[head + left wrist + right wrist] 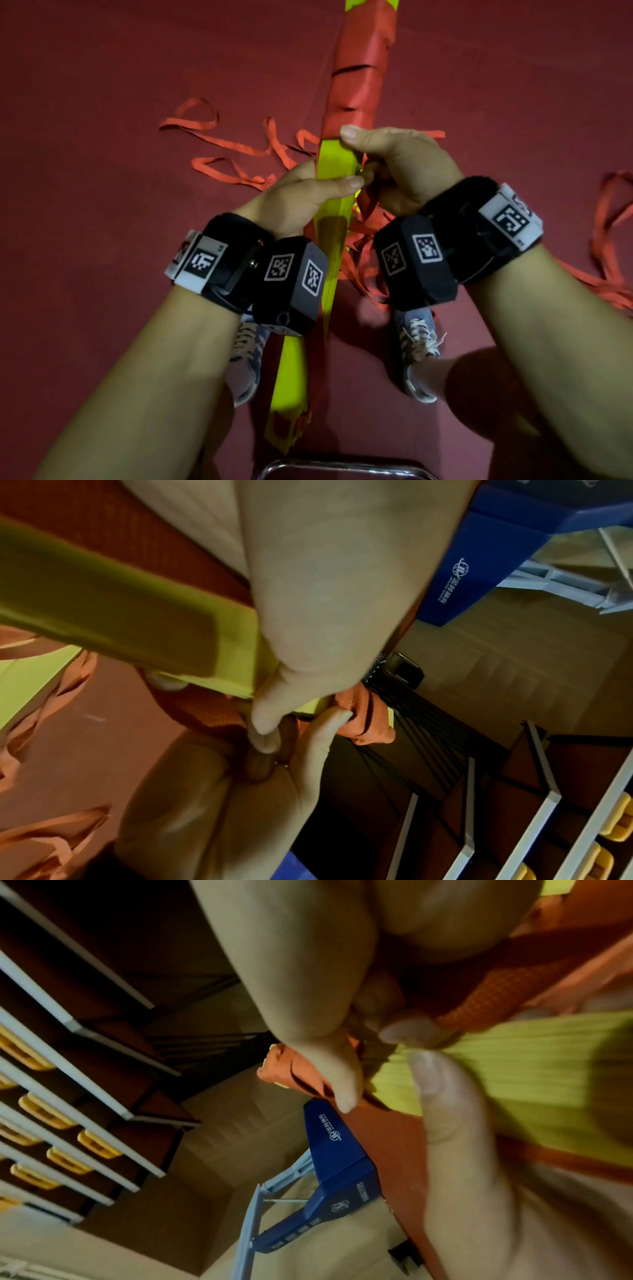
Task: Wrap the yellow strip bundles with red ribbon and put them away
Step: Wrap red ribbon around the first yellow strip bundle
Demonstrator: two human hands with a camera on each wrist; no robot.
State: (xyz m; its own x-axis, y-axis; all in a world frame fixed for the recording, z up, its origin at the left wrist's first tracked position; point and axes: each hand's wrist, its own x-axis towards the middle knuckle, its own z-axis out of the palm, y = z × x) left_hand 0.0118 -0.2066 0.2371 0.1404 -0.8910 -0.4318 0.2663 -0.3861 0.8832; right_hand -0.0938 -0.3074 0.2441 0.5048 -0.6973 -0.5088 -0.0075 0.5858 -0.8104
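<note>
Wrapping is about half done. The bundle runs up the middle of the frame, with ribbon covering its upper part. The left grip holds the bare yellow. The right grip pinches the ribbon just beside it. Next, I think, the ribbon must be pulled tight and wound lower.

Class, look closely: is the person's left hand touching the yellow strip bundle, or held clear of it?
Touching. In the head view the left hand grips the yellow strip bundle, its thumb lying across the front.
</note>
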